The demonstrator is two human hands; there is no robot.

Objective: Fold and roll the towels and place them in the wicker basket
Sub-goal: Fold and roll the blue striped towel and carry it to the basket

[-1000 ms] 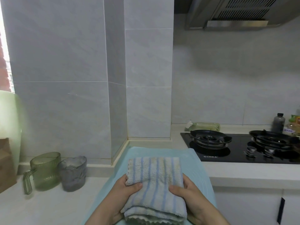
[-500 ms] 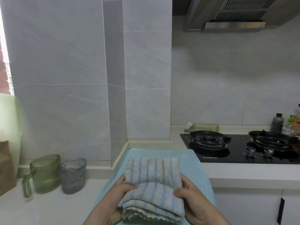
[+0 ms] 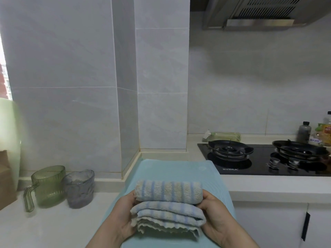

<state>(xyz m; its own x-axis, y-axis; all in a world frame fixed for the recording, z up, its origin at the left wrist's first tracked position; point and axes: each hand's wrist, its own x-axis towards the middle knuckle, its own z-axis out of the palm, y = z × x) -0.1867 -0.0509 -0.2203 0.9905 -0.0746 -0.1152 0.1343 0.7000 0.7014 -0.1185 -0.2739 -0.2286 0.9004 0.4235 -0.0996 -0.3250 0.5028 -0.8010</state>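
At the bottom centre of the frame, both hands are gripping a blue-and-cream striped towel [image 3: 168, 206] from its two ends. The left hand [image 3: 123, 217] is cupping the towel's left end, its fingers [image 3: 132, 224] curling under the scalloped lower layers, and the right hand [image 3: 216, 217] is clasping the right end in the same way. The far part of the towel is sitting as a tight roll across the top, while the near part is lying in flat folded layers below it, wavy hems showing toward the camera. The towel is resting over a pale blue mat [image 3: 172, 170] spread on the bench [image 3: 44, 226], which is running up the middle of the frame to the tiled wall.

At the lower left, a green ribbed jug [image 3: 48, 185] with a handle is standing just beside a grey ribbed cup [image 3: 79, 188]; the two are touching or nearly so. A brown paper bag [image 3: 6, 179] is showing at the left edge in front of a pale green rounded object [image 3: 9, 133].

To the right, past the mat, a black glass gas hob [image 3: 265, 161] is sitting in the bench with two burners and two metal knobs; small white lettering on its front edge is too small to read. Behind it, a green bottle [image 3: 223, 136] is lying on its side against the wall, and at the far right a dark bottle [image 3: 304, 132] is standing by bottles with yellow labels [image 3: 324, 135] whose writing is blurred. A steel extractor hood [image 3: 259, 13] is hanging at the upper right.
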